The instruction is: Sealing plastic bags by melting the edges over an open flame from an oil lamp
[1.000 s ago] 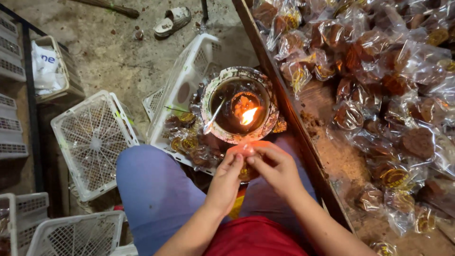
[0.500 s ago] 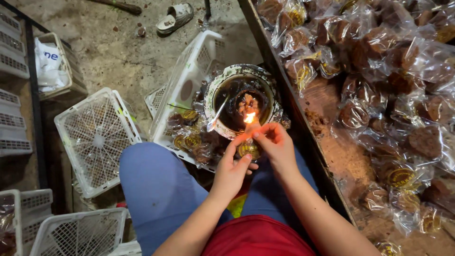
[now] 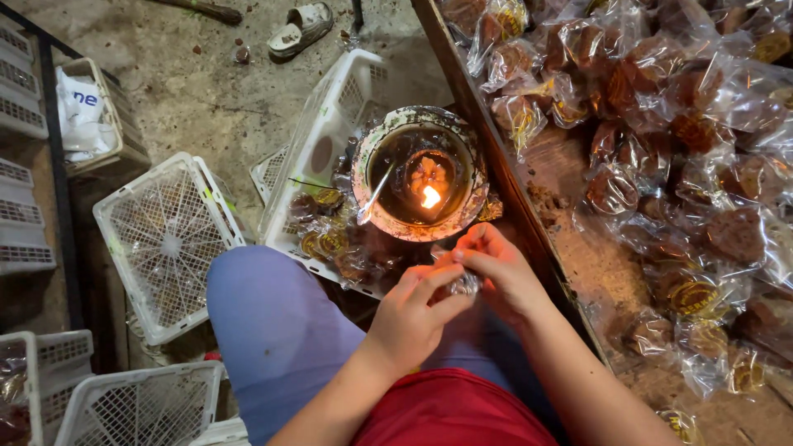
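Head view. Both forearms reach forward from the lap, wrists close together below a metal bowl (image 3: 420, 173) with a small flame (image 3: 430, 196) burning in it. Left hand (image 3: 413, 314) is curled, thumb and fingers pinched on a small clear plastic packet (image 3: 464, 283). Right hand (image 3: 496, 268) is bent over it, fingertips gripping the same packet from above. The packet sits between both hands, just below the bowl's rim; its long axis cannot be told. Wrapped cakes (image 3: 661, 149) cover the wooden table (image 3: 570, 256) on the right. White crate (image 3: 165, 239) lies left of the knee.
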